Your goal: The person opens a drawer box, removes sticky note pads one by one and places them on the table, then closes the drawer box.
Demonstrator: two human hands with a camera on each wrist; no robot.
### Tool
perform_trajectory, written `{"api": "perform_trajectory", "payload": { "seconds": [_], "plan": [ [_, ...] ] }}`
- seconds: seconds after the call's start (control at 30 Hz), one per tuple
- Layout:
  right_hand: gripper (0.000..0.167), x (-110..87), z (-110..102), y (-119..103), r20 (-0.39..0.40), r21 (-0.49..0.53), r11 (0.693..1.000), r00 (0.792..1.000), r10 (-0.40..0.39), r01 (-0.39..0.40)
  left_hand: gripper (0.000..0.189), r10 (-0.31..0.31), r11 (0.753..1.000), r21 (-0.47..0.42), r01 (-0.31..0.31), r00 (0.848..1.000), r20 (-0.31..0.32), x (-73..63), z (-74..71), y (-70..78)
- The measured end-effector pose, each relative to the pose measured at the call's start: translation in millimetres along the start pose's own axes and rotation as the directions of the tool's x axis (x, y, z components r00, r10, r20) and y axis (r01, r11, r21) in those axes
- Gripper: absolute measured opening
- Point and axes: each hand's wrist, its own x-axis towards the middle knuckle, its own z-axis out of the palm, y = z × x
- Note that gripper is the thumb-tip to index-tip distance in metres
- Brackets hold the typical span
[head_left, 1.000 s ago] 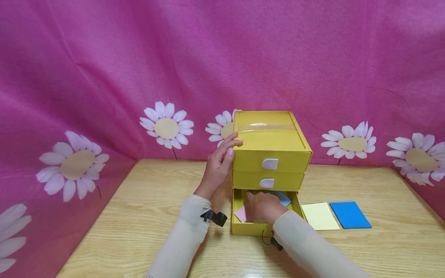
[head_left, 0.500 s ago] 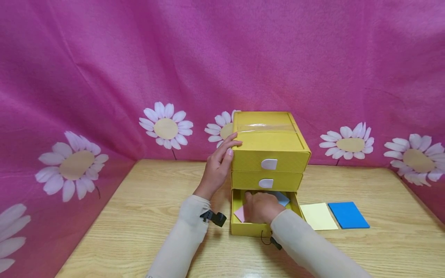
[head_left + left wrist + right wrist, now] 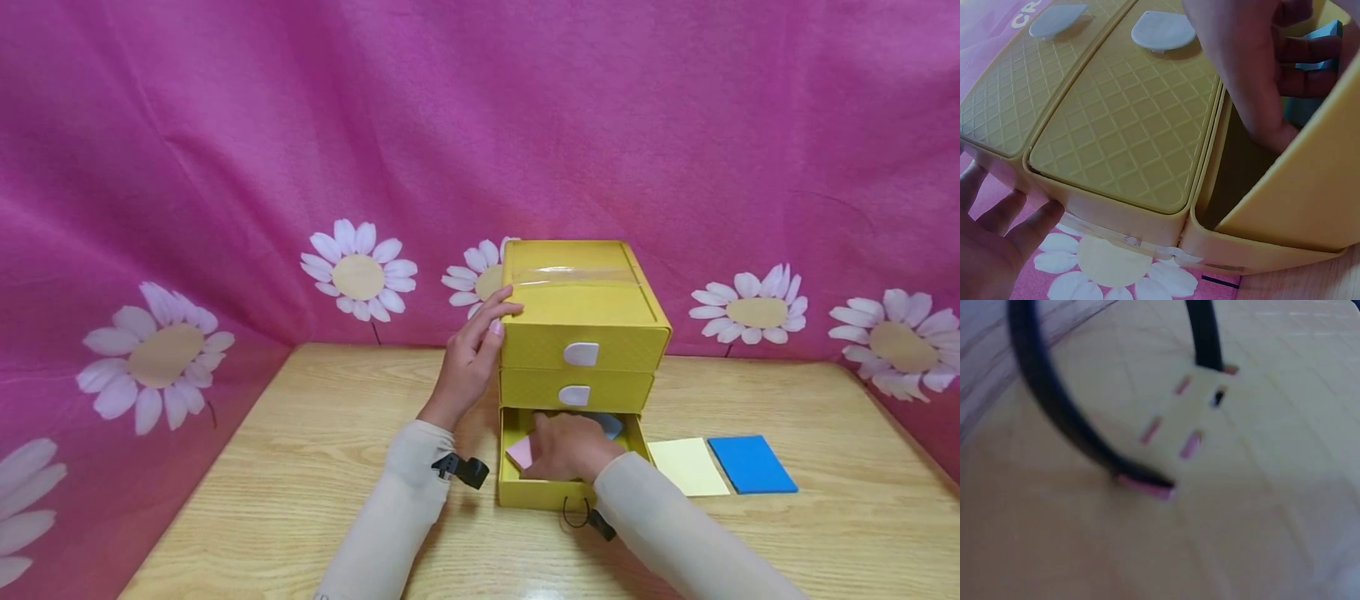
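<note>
My left hand (image 3: 468, 358) rests against the left side of a yellow drawer cabinet (image 3: 577, 304), its fingertips over the top edge. The cabinet's bottom drawer (image 3: 536, 496) is pulled out. Inside it my right hand (image 3: 566, 450) has its fingers curled at a pink sticky note pad (image 3: 520, 452), which is tilted with its edge showing; the fingertips are hidden in the head view. A light blue sticky note pad (image 3: 611, 425) lies behind the hand. In the left wrist view, the right hand's fingers (image 3: 1310, 81) overlap that blue pad (image 3: 1322, 40).
To the drawer's right, a pale yellow sticky note pad (image 3: 688, 467) and a blue one (image 3: 752, 464) lie on the wooden table (image 3: 315, 467). Two closed drawers carry white tabs (image 3: 581, 354). A black cord loop (image 3: 1066, 419) hangs from slits in the drawer front. Pink flowered cloth (image 3: 480, 125) stands behind.
My right hand has shifted slightly right and up inside the drawer. The pink pad has risen a little and tilted, showing its edge. My left hand stays at the cabinet's side.
</note>
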Motion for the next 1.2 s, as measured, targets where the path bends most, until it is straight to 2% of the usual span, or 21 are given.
{"api": "perform_trajectory", "payload": {
  "seconds": [0.23,0.7,1.0,1.2],
  "plan": [
    [0.041,-4.1,0.1,3.6,-0.062,0.032,0.999,0.998,-0.031,0.033,0.03,-0.007,1.0,-0.006,0.007,1.0,0.005,0.2,-0.4,0.3],
    [0.038,-5.7,0.3,10.0,-0.081,0.157,0.986,0.996,-0.048,0.06,0.029,0.0,1.0,0.01,0.0,1.0,-0.004,0.4,-0.5,0.5],
    [0.051,-13.5,-4.2,8.7,-0.079,0.207,0.977,0.996,-0.036,0.052,0.029,-0.023,1.0,0.01,0.023,1.0,-0.002,0.2,-0.2,3.1],
    [0.055,-19.4,-4.1,6.7,-0.089,0.227,0.973,0.996,-0.022,0.041,0.029,-0.016,1.0,0.016,0.016,1.0,-0.006,0.3,0.0,3.0]
  ]
}}
